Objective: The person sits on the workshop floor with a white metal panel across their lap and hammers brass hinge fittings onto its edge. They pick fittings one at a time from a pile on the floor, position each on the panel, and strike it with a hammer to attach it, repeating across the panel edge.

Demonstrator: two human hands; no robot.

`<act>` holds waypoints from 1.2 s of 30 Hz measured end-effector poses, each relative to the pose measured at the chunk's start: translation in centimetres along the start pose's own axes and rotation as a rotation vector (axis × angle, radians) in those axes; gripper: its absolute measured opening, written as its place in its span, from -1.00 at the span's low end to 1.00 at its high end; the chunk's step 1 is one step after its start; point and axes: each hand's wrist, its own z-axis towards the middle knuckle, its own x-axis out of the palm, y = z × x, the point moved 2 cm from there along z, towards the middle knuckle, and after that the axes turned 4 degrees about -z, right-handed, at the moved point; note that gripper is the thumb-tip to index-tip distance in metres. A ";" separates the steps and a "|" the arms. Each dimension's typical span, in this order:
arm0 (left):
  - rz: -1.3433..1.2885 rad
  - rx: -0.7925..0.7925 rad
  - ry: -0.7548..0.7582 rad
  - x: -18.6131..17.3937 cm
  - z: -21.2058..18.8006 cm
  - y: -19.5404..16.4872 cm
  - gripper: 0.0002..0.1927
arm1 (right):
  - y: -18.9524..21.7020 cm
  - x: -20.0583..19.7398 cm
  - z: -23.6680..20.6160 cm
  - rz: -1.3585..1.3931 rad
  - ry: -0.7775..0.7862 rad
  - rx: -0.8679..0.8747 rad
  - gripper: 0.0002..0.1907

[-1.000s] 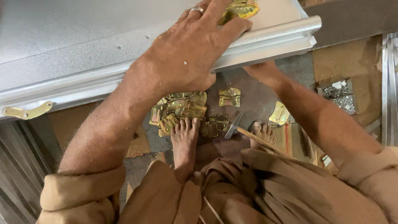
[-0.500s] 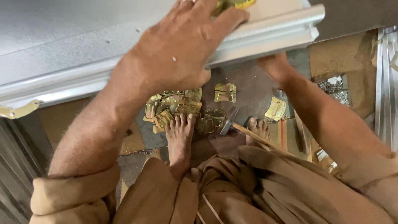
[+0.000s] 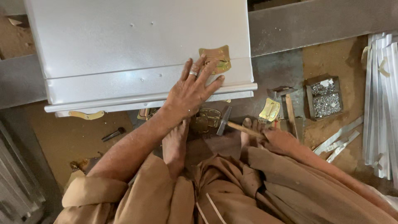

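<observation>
My left hand lies flat with fingers spread on the front edge of a grey sheet-metal box, fingertips beside a brass latch plate fixed to the lid. A ring sits on one finger. My right hand grips the wooden handle of a small hammer, whose steel head points up near the box's lower lip. My bare feet rest on the floor under the box, among several loose brass latches.
A small metal tray of silvery rivets sits at the right. Beside it lies a brass latch. Long metal strips are stacked along the right edge. A dark tool lies on the brown floor at left. Corrugated metal fills the bottom-left corner.
The view has pulled back and shows more of the box. My left hand stays pressed on the box edge. My right hand has come down from the box's edge and now holds the hammer.
</observation>
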 end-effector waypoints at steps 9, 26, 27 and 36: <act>-0.021 0.003 -0.033 0.8 -0.1 0.3 -0.36 | 1.0 -4.0 -2.0 0.094 -0.058 -0.087 -0.43; -0.169 -0.190 -0.050 -1.4 3.1 1.0 -0.03 | 4.3 -18.5 -1.3 0.362 -0.741 -0.150 -0.64; -0.151 -0.192 -0.056 -1.3 3.1 1.0 -0.04 | 4.6 -18.8 -1.3 0.346 -0.734 -0.152 -0.65; -0.126 -0.196 -0.032 -1.1 3.7 0.9 -0.01 | 4.9 -19.0 -1.6 0.371 -0.683 -0.032 -0.62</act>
